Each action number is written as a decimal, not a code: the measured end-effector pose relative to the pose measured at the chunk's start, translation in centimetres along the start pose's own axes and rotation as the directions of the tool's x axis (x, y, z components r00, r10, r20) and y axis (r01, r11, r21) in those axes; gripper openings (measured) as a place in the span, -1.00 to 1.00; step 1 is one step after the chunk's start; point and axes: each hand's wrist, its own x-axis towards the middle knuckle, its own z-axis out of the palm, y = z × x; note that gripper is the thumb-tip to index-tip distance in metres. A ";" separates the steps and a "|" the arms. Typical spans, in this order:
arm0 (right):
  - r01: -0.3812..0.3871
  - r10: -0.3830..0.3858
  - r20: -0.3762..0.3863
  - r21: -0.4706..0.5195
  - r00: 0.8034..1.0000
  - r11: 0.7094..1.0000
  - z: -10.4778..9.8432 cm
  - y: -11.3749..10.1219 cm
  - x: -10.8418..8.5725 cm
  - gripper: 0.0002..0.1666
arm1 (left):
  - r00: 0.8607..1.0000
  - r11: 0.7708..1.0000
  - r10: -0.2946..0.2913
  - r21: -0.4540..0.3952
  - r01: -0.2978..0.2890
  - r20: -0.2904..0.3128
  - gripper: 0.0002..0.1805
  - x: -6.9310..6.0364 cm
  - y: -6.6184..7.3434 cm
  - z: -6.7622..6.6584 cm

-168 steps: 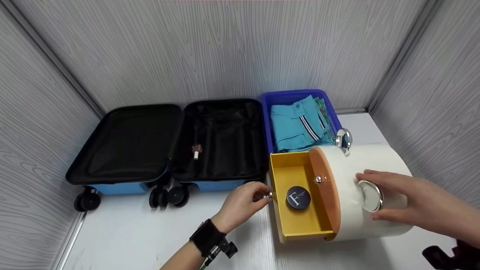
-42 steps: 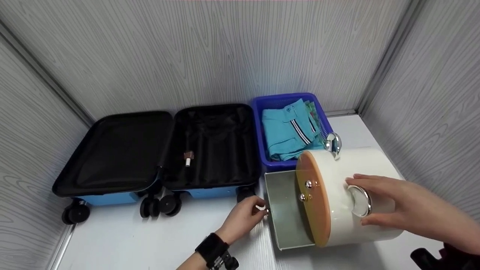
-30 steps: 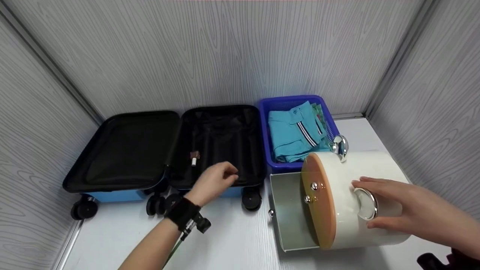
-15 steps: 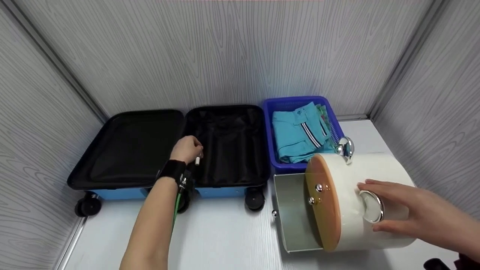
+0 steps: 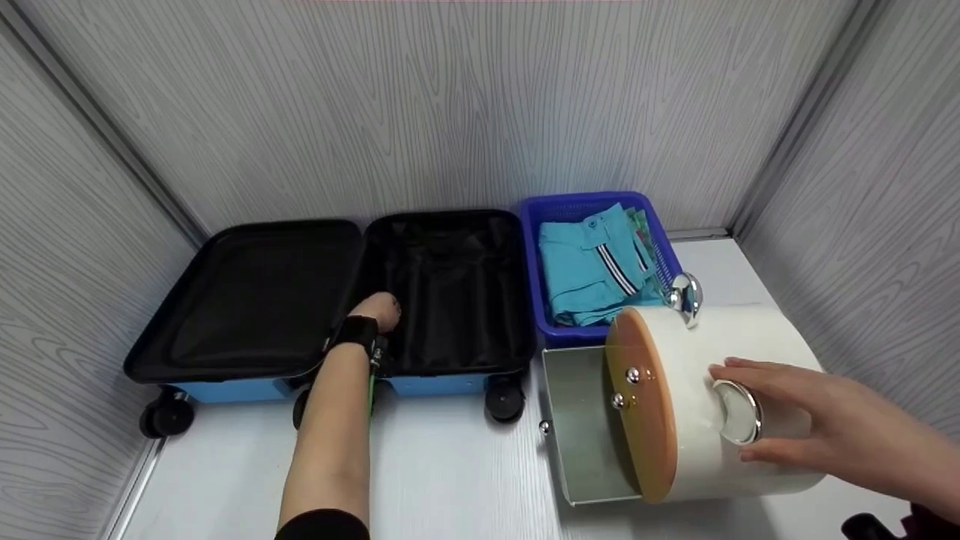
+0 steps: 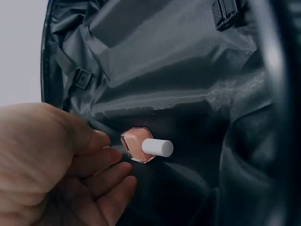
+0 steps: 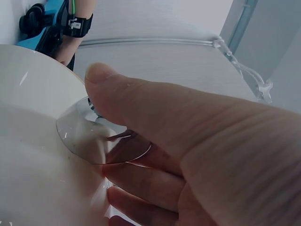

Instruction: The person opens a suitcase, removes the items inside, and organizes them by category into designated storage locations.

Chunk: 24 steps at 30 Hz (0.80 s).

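Observation:
My left hand (image 5: pixel 379 309) reaches into the right half of an open suitcase (image 5: pixel 465 330). In the left wrist view, a small nail polish bottle (image 6: pixel 135 143) with a white cap lies on the black lining. My loosely bent fingers (image 6: pixel 110 181) are beside the bottle, not closed round it; whether a fingertip touches it I cannot tell. On the right, my right hand (image 5: pixel 825 409) grips a round silver-rimmed foot (image 5: pixel 741 414) of a white storage box (image 5: pixel 705 469), thumb and fingers on opposite sides. A grey drawer (image 5: pixel 589 435) sticks out from the box's orange front, with nothing visible inside.
Behind the box stands a blue basket (image 5: pixel 531 255) with folded turquoise trousers (image 5: pixel 581 262). The suitcase's other half (image 5: pixel 255 307) lies open to the left. Black wheels (image 5: pixel 505 401) jut from its near side. Wood-grain walls (image 5: pixel 465 105) enclose the back and sides.
A yellow drawer holding a round dark tin has been pushed in, and the grey one pulled out. My left hand has left its knob and moved left into the suitcase. The right hand stays.

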 end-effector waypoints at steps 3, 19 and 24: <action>-0.024 0.024 0.016 -0.001 1.000 1.000 -0.1 -0.1 0.0 -0.06 | 0.998 0.996 -0.001 0.090 -0.004 0.063 -0.67 0.9 -0.1 0.1; -0.028 0.030 0.044 -0.057 0.999 0.998 -1.1 -0.6 0.5 -0.12 | 0.951 0.969 -0.020 0.241 -0.057 0.308 -0.54 -0.4 2.2 -1.4; -0.028 0.031 0.032 -0.073 0.999 0.997 -1.0 -0.4 0.5 -0.10 | 0.932 0.945 0.007 0.301 -0.124 0.363 -0.60 0.0 2.2 -2.3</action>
